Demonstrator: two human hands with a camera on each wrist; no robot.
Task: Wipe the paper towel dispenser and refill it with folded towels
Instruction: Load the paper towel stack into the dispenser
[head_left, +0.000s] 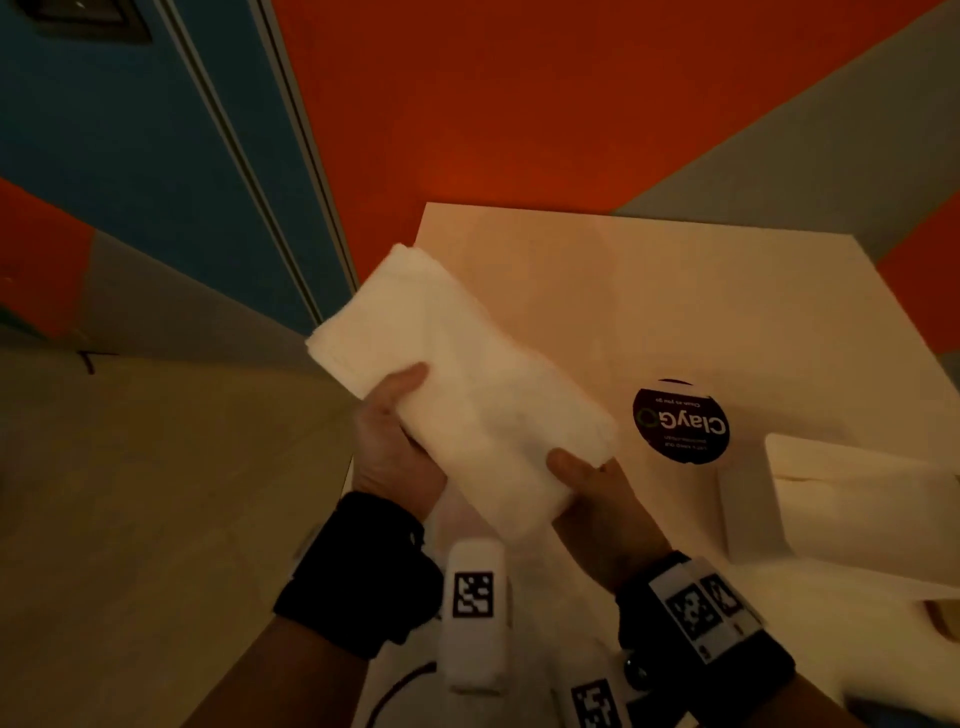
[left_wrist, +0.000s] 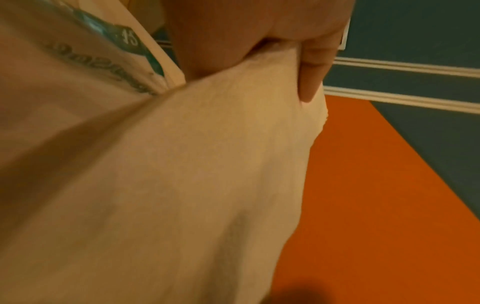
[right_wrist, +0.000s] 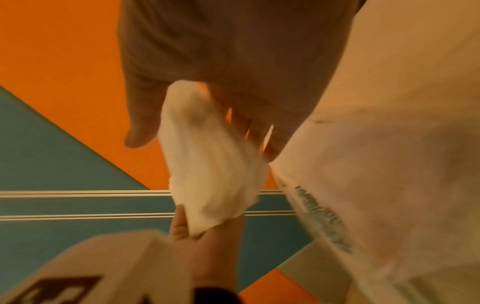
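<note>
A stack of folded white towels (head_left: 457, 374) is held slantwise in front of the white wall dispenser (head_left: 675, 291), which carries a round dark sticker (head_left: 680, 423). My left hand (head_left: 400, 431) grips the stack's near left side, thumb on top. My right hand (head_left: 587, 488) grips its lower right corner. The left wrist view is filled by the towels (left_wrist: 207, 174), with my left hand (left_wrist: 285, 51) curled over their edge. Seen from the right wrist, my right hand (right_wrist: 207, 115) pinches the towels (right_wrist: 207, 168), and my left hand (right_wrist: 197, 236) holds their far end.
A white open part of the dispenser (head_left: 841, 499) juts out at the lower right. White wrapping with green print (right_wrist: 389, 154) hangs close beside my right hand. Orange, blue and grey wall panels (head_left: 519, 104) surround the dispenser, with a pale trim strip (head_left: 270, 182) at the left.
</note>
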